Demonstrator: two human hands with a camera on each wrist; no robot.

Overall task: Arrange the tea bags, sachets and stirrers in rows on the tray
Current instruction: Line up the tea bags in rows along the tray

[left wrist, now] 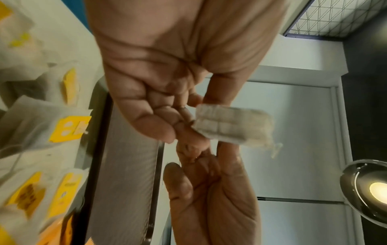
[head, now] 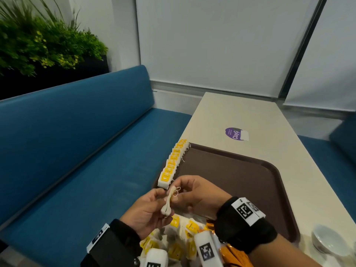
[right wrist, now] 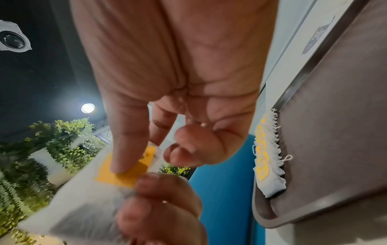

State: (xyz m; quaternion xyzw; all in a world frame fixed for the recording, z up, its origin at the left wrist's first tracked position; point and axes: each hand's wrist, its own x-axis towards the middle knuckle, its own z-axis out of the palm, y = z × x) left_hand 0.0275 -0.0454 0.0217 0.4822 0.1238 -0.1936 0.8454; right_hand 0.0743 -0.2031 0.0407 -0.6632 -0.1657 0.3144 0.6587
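A blue padded bench (head: 73, 132) runs along a cream table (head: 240, 116), with white roller blinds (head: 221, 41) behind and leafy plants (head: 38, 45) at the corner.

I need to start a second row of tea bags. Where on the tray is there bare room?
The brown plastic tray is bare between the row of yellow-tagged tea bags along its left rim and its right rim. It is crowded at the near end, under the loose tea bag pile.

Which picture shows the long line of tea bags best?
The head view: the whole row of tea bags runs along the tray's left edge. The right wrist view shows it sideways; the left wrist view misses it.
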